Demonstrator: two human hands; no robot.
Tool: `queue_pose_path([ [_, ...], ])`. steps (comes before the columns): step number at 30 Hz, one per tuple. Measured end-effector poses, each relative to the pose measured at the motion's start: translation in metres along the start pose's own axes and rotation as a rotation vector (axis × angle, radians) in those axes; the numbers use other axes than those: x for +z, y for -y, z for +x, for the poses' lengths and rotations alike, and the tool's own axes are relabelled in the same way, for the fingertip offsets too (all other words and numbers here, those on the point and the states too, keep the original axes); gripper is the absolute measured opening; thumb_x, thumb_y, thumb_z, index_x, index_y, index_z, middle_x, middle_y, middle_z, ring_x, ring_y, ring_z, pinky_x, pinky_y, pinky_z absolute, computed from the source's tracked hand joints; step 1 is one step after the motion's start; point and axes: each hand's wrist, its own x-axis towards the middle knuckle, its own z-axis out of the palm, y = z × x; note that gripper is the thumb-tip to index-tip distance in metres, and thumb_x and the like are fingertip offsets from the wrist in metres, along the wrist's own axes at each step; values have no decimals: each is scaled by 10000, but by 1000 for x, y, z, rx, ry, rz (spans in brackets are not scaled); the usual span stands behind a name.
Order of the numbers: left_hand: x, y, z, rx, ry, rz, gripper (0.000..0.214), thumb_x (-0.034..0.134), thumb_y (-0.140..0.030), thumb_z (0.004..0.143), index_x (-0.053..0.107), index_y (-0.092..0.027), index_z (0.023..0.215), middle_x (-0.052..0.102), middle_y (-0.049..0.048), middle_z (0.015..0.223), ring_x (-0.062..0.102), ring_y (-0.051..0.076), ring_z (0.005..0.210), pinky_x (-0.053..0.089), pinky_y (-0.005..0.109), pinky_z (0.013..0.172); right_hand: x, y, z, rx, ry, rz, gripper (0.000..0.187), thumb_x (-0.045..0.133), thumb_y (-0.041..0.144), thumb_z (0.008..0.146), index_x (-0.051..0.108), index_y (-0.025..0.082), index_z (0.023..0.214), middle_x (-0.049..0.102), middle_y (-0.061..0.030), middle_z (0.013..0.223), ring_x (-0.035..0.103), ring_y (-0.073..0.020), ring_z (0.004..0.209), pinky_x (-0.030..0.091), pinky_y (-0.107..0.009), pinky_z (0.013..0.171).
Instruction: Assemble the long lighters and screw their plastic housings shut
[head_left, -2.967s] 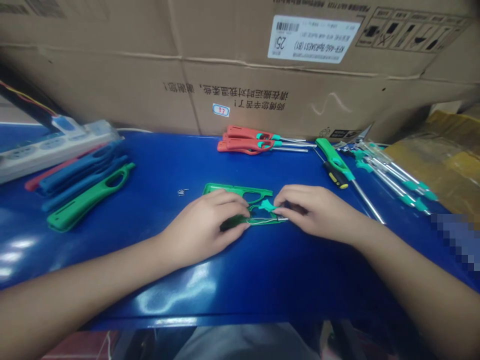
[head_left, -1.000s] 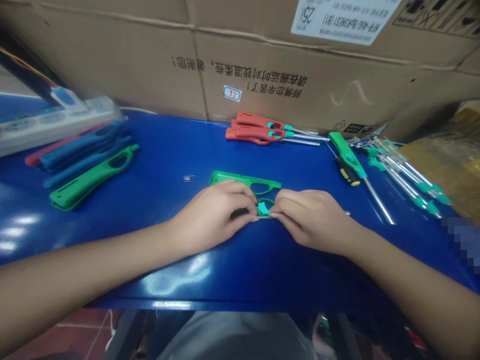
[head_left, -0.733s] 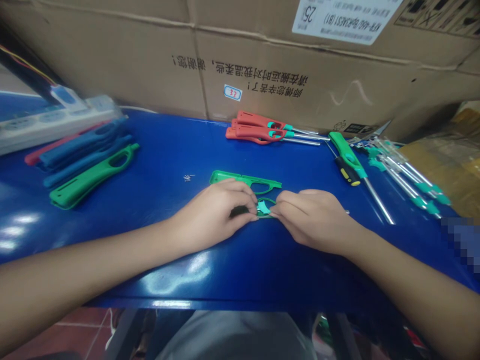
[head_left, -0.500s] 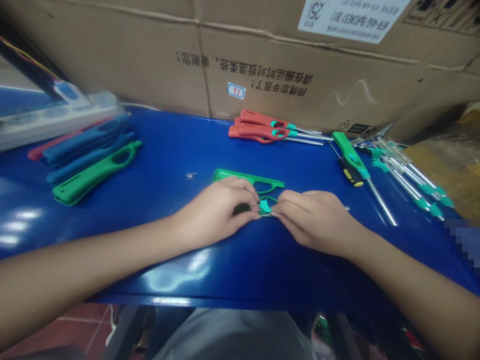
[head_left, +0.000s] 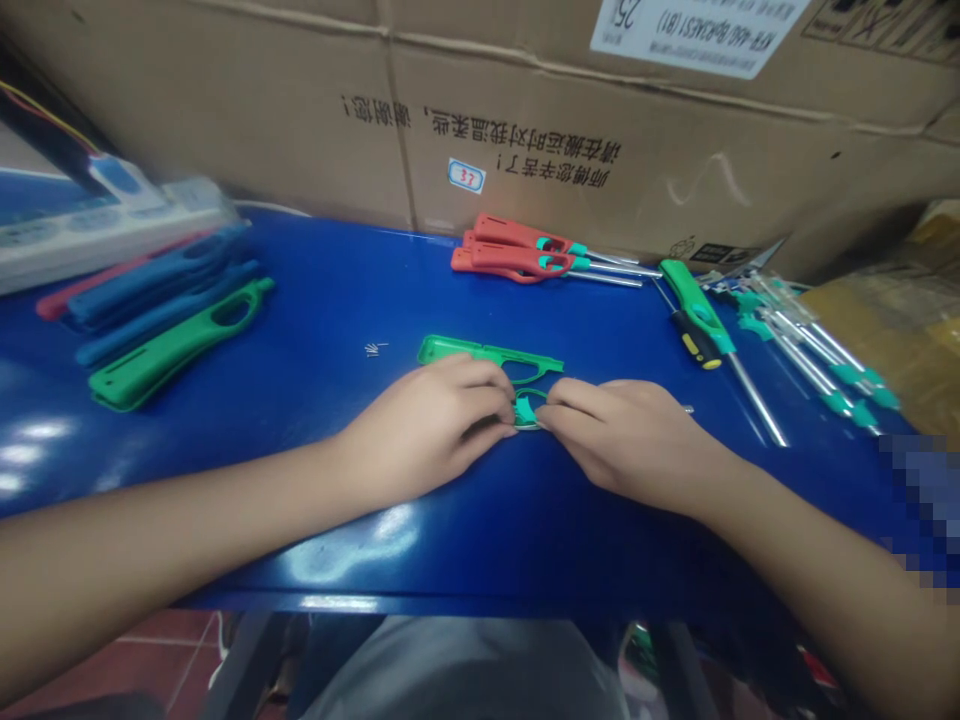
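Both of my hands are closed on one green lighter being put together, low over the blue table. My left hand grips its handle end, which the fingers mostly cover. Between the hands shows the turquoise trigger inside the green loop of the lighter. My right hand pinches the front end, and a metal tip peeks out beyond its knuckles. Just behind my fingers lies a loose green handle half, its hollow side up.
Red lighters lie at the back by a cardboard box. A green lighter, a screwdriver and metal tubes are at right. Handle shells, a power strip and tiny screws are at left.
My hands stay on the same lighter with very little finger movement. The whole view has shifted slightly, so everything sits a bit further left.
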Motion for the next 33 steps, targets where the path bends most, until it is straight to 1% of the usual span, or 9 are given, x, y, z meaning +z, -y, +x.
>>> queue_pose_path([
  [3, 1, 0, -2, 54, -3, 106, 204, 542, -240, 1044, 716, -171, 963, 711, 70, 1079, 673, 207, 987, 532, 345, 895, -1, 0, -1, 6, 11, 9, 226, 483, 142, 1000, 706, 171, 984, 683, -45, 904, 468, -147, 574, 295, -340, 560],
  [8, 3, 2, -6, 132, -26, 250, 246, 498, -256, 1067, 716, -162, 1004, 702, 86, 1233, 666, 236, 1062, 543, 367, 930, -1, 0, -2, 20, 23, 37, 240, 467, 157, 1018, 701, 170, 964, 680, -42, 924, 474, -150, 582, 287, -344, 559],
  [13, -1, 2, -3, 230, 27, 295, 261, 477, -237, 1075, 723, -160, 1035, 765, 50, 1077, 659, 224, 983, 561, 346, 880, -1, -1, -3, 84, 38, 184, 259, 453, 185, 1038, 709, 158, 1002, 677, -54, 971, 568, -158, 678, 333, -329, 572],
  [16, -5, -1, -2, 245, 71, 357, 280, 460, -227, 1079, 724, -155, 1019, 771, 53, 1070, 664, 228, 974, 568, 349, 869, -1, -3, -4, 133, 39, 326, 244, 478, 215, 1040, 715, 159, 1033, 665, -58, 990, 623, -166, 776, 399, -305, 622],
  [20, -8, -3, -2, 261, 93, 407, 260, 473, -212, 1068, 720, -140, 1037, 773, 64, 1086, 675, 245, 970, 583, 369, 858, -1, -5, -4, 168, 9, 465, 231, 491, 209, 1036, 716, 157, 1036, 646, -60, 997, 644, -163, 837, 458, -288, 704],
  [23, -7, -2, -2, 304, 61, 403, 240, 492, -206, 1061, 721, -137, 1034, 778, 58, 1095, 684, 241, 972, 591, 357, 860, 2, -6, -3, 195, -60, 538, 212, 515, 195, 1028, 715, 149, 976, 647, -55, 953, 635, -152, 826, 465, -275, 727],
  [27, -3, 0, -3, 366, -33, 417, 204, 540, -195, 1039, 730, -126, 1008, 784, 61, 1096, 692, 235, 922, 604, 356, 834, 7, -9, -2, 193, -120, 596, 159, 584, 198, 1005, 719, 152, 936, 648, -40, 896, 601, -130, 751, 443, -258, 675],
  [30, -1, 0, -4, 346, -106, 395, 172, 585, -206, 1019, 732, -123, 984, 787, 64, 1072, 699, 238, 911, 613, 363, 818, 9, -11, -2, 173, -103, 610, 155, 582, 200, 1014, 717, 160, 950, 656, -40, 915, 623, -139, 801, 455, -257, 712],
  [33, 0, 0, -4, 336, -119, 369, 158, 600, -214, 1014, 729, -127, 992, 790, 62, 1048, 707, 230, 913, 619, 356, 824, 7, -12, -3, 132, -54, 565, 179, 541, 208, 1038, 704, 160, 983, 663, -48, 956, 643, -156, 866, 461, -265, 743],
])
